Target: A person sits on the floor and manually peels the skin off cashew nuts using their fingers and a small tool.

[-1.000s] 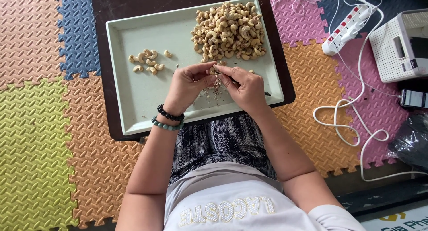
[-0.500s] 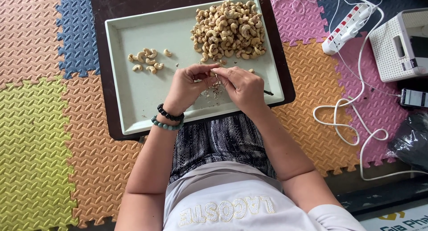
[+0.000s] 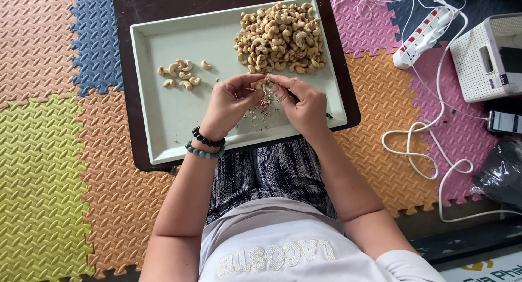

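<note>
Peeling a cashew (image 3: 263,84) pinched between left hand (image 3: 231,104) and right hand (image 3: 302,103), fingertips of both closed on it, over tray (image 3: 163,119) centre. Heap (image 3: 281,38) at twelve o'clock; peeled few (image 3: 182,74) at ten. Next probably calling for stripping remaining skin.

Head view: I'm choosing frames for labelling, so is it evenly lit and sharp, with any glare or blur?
Head view: soft, even light, no glare on the pale rectangular tray; the heap of beige cashew nuts is sharp; the hands, left and right, cast faint shadows, slightly soft at the fingertips.
</note>
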